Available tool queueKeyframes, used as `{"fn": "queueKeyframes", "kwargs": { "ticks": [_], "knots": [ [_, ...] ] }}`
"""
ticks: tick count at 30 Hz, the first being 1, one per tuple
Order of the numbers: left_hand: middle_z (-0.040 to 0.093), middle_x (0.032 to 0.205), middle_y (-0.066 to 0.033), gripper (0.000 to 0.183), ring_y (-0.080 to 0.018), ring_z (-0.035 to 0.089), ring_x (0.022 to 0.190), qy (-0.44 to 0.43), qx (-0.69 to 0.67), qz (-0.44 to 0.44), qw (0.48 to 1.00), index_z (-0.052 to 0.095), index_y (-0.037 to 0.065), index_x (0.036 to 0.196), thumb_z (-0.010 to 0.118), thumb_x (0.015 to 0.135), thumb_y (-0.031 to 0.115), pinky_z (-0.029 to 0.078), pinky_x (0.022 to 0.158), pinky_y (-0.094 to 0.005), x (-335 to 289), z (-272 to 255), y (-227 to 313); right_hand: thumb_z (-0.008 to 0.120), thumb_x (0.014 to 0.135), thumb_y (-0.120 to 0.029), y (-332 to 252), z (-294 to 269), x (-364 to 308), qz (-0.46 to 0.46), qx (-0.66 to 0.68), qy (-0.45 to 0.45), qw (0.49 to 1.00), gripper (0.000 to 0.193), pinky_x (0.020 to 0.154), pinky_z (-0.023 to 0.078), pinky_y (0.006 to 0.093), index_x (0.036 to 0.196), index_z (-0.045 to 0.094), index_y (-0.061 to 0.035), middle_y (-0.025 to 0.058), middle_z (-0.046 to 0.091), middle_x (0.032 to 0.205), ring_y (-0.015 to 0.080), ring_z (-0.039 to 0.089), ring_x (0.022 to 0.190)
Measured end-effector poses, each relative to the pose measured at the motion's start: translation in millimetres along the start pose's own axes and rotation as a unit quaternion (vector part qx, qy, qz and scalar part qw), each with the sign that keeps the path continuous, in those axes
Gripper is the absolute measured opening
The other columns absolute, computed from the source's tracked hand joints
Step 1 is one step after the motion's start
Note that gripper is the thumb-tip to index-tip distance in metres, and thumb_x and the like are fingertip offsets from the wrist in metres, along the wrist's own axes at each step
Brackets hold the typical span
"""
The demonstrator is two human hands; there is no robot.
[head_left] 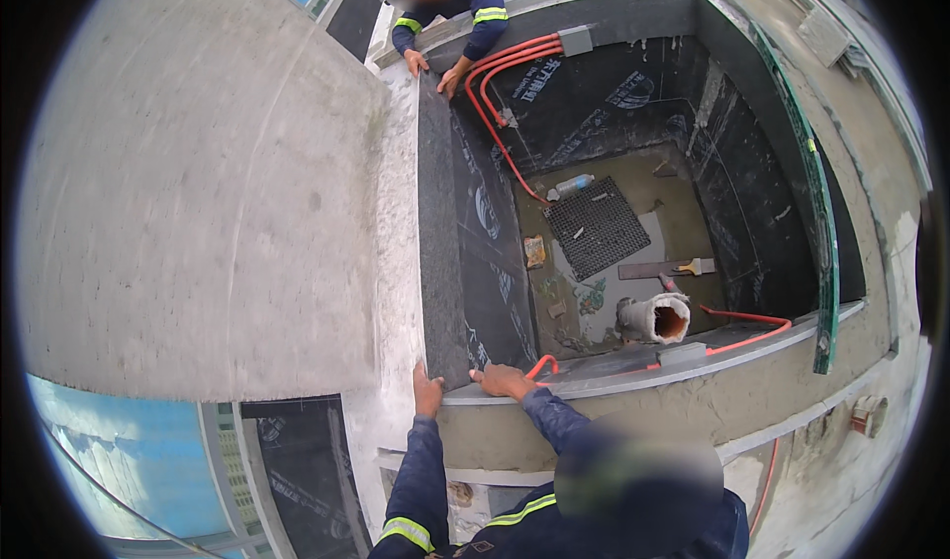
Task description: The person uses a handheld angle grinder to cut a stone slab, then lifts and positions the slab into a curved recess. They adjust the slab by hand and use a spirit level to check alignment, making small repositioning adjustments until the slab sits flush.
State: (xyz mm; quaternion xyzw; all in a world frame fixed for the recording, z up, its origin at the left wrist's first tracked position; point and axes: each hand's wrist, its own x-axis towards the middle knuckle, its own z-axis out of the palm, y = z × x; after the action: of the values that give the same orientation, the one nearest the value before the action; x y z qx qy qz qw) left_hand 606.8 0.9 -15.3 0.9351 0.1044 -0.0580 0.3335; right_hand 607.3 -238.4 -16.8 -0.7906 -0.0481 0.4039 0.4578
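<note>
Long slab runs straight away from two grasping hands

A dark grey slab (440, 232) lies along the left rim of the dark-lined pit (767, 213), its long axis near to far, beside the white ledge (397, 292) on its left. The left hand (427, 395) grasps its near-left corner, and the right hand (504, 382) closes on the near-right edge, so the near end sits between them. Neither hand is clearly nearer; nearly all the slab's length reaches beyond the grip, toward the far side. How far the fingers curl underneath, I cannot tell.

At the far end, a co-worker's hands (453, 77) rest at the slab, one on each side. Down to the right, well apart, a black grid mat (597, 227) lies on the pit floor
</note>
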Motion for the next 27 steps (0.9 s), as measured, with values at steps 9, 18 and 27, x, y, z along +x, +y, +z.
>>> {"fn": "queueKeyframes", "kwargs": {
  "ticks": [9, 18, 27],
  "knots": [
    [0.058, 0.138, -0.0271, 0.069, -0.0394, 0.054, 0.132, -0.007, -0.022, -0.019, 1.0, 0.049, -0.011, 0.142, 0.072, 0.077, -0.005, 0.038, 0.116, -0.04, -1.9, -1.2, -6.9, 0.055, 0.102, -0.046, -6.0, -24.7, -24.1, 0.006, -0.06, -0.001, 0.998, 0.056, 0.102, 0.05, 0.0532, 0.129, 0.067, 0.0013, 0.0246, 0.069, 0.127, 0.0429, 0.065, 0.121],
    [0.068, 0.116, -0.0201, 0.051, -0.0333, 0.064, 0.109, -0.008, -0.053, -0.022, 0.998, 0.059, -0.007, 0.125, 0.069, 0.075, -0.005, 0.046, 0.102, -0.038, -11.1, -8.7, 28.2, 0.057, 0.097, -0.059, -9.3, -1.8, -58.1, -0.092, -0.082, 0.01, 0.992, 0.062, 0.087, 0.045, 0.0797, 0.124, 0.069, -0.004, 0.0279, 0.068, 0.125, 0.0497, 0.066, 0.114],
    [0.068, 0.117, -0.0148, 0.049, -0.026, 0.064, 0.108, -0.005, -0.076, -0.065, 0.995, 0.06, -0.005, 0.126, 0.065, 0.078, -0.005, 0.046, 0.102, -0.0345, -13.4, -4.5, 55.5, 0.068, 0.09, -0.041, 10.5, 34.2, -33.5, -0.14, -0.131, 0.04, 0.981, 0.051, 0.079, 0.041, 0.0884, 0.126, 0.07, -0.0048, 0.0248, 0.068, 0.125, 0.0548, 0.064, 0.113]
  ]
}}
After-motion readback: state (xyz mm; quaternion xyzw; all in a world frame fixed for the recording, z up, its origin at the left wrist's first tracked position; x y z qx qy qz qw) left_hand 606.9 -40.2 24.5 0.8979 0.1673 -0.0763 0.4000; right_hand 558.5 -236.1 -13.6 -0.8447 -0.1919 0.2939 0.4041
